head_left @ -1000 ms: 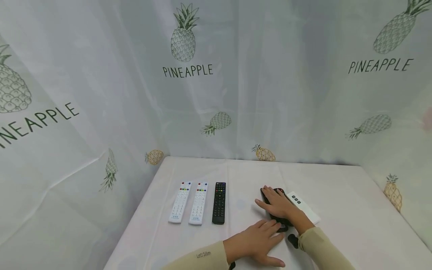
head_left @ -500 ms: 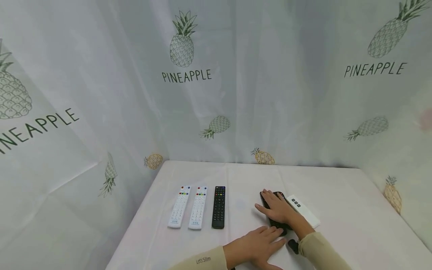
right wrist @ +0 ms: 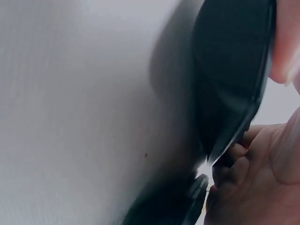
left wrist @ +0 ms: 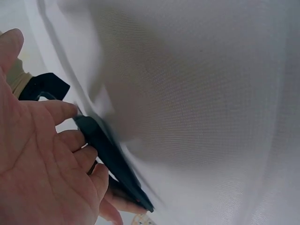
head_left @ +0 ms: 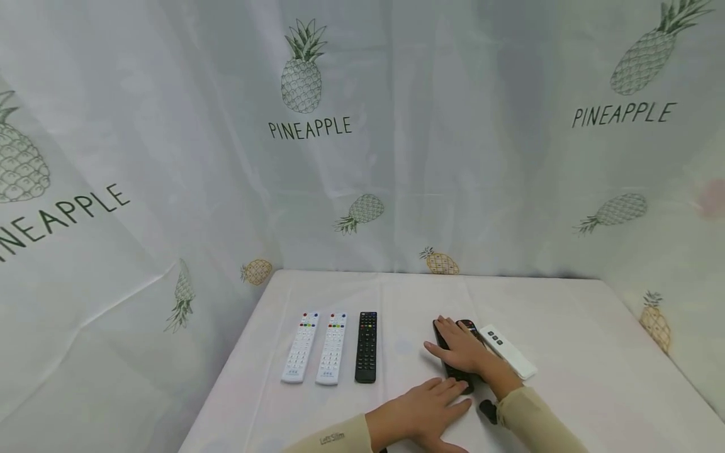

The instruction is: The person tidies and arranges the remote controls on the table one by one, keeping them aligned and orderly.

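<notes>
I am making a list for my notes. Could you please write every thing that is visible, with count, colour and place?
White remotes: two, white with coloured buttons, side by side at table left.
Black remote: one, black, just right of the white pair.
Dark remote: one, black, under the right hand.
Slim white remote: one, white with dark buttons, right of the dark remote.
Table: one, white cloth.
Curtain: white, pineapple prints, behind and at both sides.
Right hand: one, gripping the dark remote.
Left hand: one, flat on the table, fingertips at the dark remote's near end.
</notes>
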A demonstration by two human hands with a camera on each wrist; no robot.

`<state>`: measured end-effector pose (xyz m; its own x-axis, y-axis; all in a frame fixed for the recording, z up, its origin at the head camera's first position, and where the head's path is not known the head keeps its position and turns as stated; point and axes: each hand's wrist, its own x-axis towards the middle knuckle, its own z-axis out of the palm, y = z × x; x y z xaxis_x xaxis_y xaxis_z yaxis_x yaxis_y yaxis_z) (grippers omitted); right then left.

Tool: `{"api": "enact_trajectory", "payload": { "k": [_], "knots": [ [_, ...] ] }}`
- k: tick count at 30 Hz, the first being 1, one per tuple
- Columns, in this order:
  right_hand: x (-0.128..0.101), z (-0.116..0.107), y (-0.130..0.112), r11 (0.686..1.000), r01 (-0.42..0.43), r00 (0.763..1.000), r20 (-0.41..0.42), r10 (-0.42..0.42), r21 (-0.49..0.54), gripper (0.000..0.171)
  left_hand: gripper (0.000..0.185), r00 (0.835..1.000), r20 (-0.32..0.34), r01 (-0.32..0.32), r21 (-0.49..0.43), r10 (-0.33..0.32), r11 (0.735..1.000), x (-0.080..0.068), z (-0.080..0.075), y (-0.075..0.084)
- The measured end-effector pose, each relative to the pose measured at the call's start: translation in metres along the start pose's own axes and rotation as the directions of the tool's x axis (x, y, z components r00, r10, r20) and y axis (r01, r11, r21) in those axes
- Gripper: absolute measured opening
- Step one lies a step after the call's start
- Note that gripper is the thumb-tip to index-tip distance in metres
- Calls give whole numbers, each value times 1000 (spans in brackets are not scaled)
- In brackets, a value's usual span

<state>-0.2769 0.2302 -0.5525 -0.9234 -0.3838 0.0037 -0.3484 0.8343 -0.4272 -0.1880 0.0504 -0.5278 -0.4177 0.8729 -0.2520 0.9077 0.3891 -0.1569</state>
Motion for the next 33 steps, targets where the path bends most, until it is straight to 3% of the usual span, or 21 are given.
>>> {"api": "enact_trajectory", "payload": {
  "k": [14, 23, 33],
  "knots": [
    [10, 6, -13, 1000, -6, 1000, 2, 6, 20, 84, 79, 1000, -24, 18, -20, -18, 1000, -12, 13, -9],
    [19, 13, -21, 1000, -4, 1000, -2, 4, 28, 82, 79, 999, -46, 22, -24, -23, 999, -22, 13, -13],
    [32, 21, -31, 1000, -9, 1000, 5, 9, 26, 84, 77, 998, -52, 42, -97, -47, 994, -34, 22, -20]
  ]
}}
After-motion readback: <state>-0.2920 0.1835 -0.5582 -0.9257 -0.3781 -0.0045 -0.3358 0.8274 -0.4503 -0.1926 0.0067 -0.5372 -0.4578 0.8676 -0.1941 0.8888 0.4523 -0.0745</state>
